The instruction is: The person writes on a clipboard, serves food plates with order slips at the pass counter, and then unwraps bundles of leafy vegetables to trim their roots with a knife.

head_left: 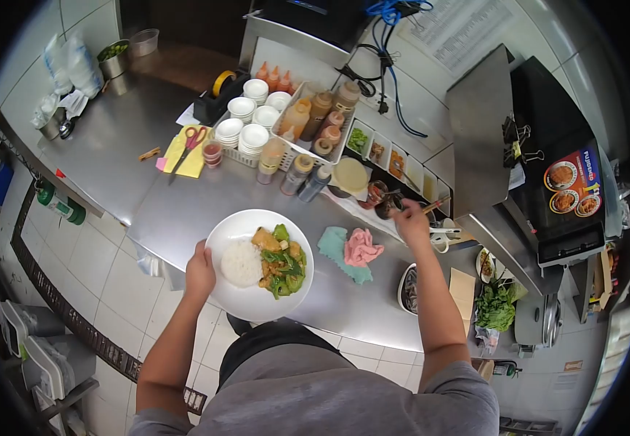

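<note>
My left hand (pixel 200 275) grips the left rim of a white plate (pixel 220 236), raised over the counter's front edge. On the plate lie a mound of white rice (pixel 241 264) and a stir-fry (pixel 282 263) with green leaves and golden-brown pieces. Farther right, my right hand (pixel 411 221) reaches to the small containers at the back, its fingers curled together beside a dark-filled jar (pixel 385 208). What those fingers hold, if anything, is too small to make out. A jar with red contents (pixel 377 192) stands just left of them.
Pink (pixel 362 248) and teal cloths (pixel 334 243) lie on the steel counter (pixel 177 243). Behind stand sauce bottles (pixel 297 174), stacked white bowls (pixel 242 109) and topping trays (pixel 377 150). Red scissors (pixel 194 138) rest on yellow paper. A bowl of utensils (pixel 408 288) sits near my right forearm.
</note>
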Demonstrator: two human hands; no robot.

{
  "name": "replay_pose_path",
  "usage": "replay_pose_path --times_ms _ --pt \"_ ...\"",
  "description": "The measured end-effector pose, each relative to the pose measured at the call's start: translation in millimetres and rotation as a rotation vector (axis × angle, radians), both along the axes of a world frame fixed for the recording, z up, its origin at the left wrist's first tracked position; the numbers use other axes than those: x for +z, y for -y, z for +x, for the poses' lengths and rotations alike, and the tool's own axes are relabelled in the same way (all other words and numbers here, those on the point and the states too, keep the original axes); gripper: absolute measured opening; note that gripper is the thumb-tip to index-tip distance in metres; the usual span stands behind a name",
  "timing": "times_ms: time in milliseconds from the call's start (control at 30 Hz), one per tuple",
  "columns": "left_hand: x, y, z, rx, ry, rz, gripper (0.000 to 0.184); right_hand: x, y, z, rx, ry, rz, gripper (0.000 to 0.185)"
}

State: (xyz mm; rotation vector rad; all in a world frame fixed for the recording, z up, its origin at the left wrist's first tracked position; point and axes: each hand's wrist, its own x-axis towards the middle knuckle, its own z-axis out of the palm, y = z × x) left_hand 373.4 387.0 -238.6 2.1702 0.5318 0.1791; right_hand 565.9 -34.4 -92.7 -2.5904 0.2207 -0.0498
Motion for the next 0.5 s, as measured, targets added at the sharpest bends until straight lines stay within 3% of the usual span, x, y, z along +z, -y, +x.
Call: replay_pose_path --times_ms 33,100,133,200,267,333,400,500 --pt "-0.6 11.4 -7.0 0.027 -0.039 -0.035 0.029 -12.3 16.7 20.0 -0.003 0.000 0.003 0.055" --pt "-5.5 35.9 -17.9 0.013 -0.059 -0.094 0.030 -49.9 55.9 63.5 0.016 0.353 -0.247 0.052" --pt "-8.5 46.6 -21.8 0.000 -0.078 -0.154 0.031 -44.7 55.4 73.6 0.014 0.354 -0.237 0.052" --pt "-22.9 69.5 -30.9 -0.022 -0.118 -0.229 0.032 -30.4 49.6 86.3 -0.025 -0.007 -0.535 0.045" --pt "-34.7 88.3 -30.6 -0.044 -0.167 -0.309 0.033 -36.0 61.7 99.0 0.063 -0.077 -0.590 0.039" --pt "-36.3 109.7 -30.4 -0.011 -0.236 -0.558 0.037 -60.0 92.5 122.1 0.154 -0.151 -0.648 0.033" --pt "-18.4 127.0 -21.6 -0.018 -0.258 -0.556 0.037 -104.7 147.9 161.3 0.285 0.283 -0.264 0.022" --pt "-24.2 146.0 -17.4 -0.006 -0.243 -0.563 0.037 -53.3 177.1 117.2 -0.020 0.281 0.184 0.021"
